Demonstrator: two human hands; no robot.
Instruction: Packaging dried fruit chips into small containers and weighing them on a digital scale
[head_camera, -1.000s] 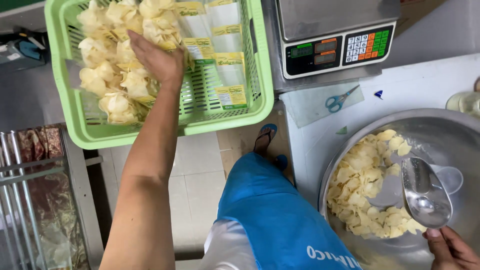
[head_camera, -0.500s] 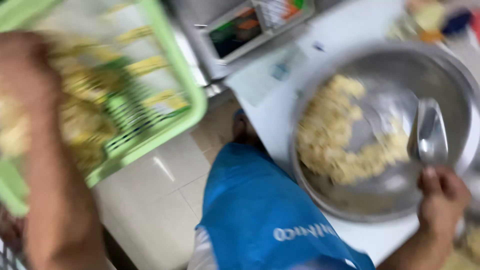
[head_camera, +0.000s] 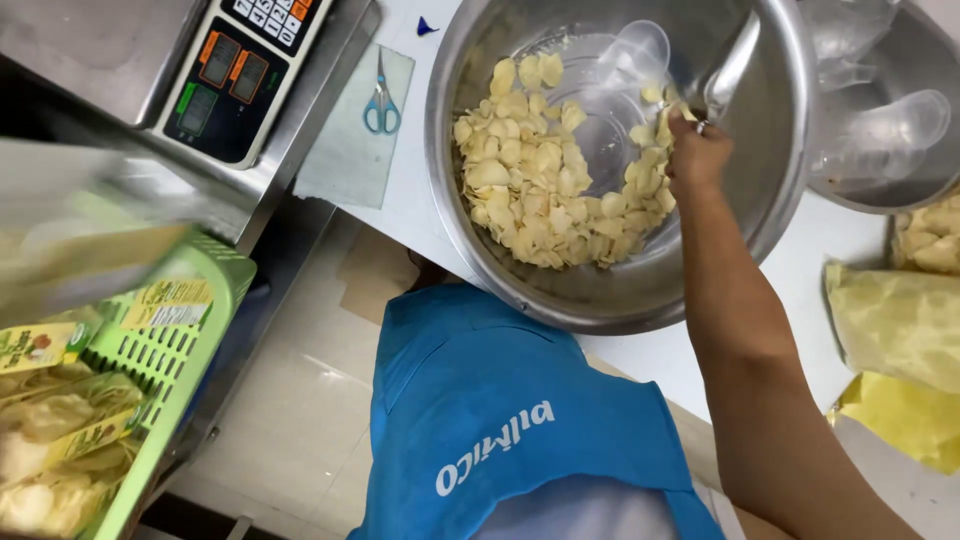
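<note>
Inside the wide stainless-steel mixing bowl (head_camera: 780, 200), the right hand (head_camera: 695, 150) is curled tight around the handle of a shiny metal scoop (head_camera: 733, 68), its blade raised above the heap of pale yellow chips (head_camera: 535, 185). Left hand out of view. Green plastic basket of bagged chips (head_camera: 175, 350) sits lower left, well apart.

Your right hand (head_camera: 695, 150) sits inside the bowl (head_camera: 790, 200) on the counter (head_camera: 420, 200), at the right edge of the chips (head_camera: 540, 190), gripping the scoop (head_camera: 730, 70). Scissors (head_camera: 381, 100) lie left of the bowl; the scale (head_camera: 240, 70) stands further left. The basket (head_camera: 170, 350) of bagged chips sits lower left, below counter level.
</note>
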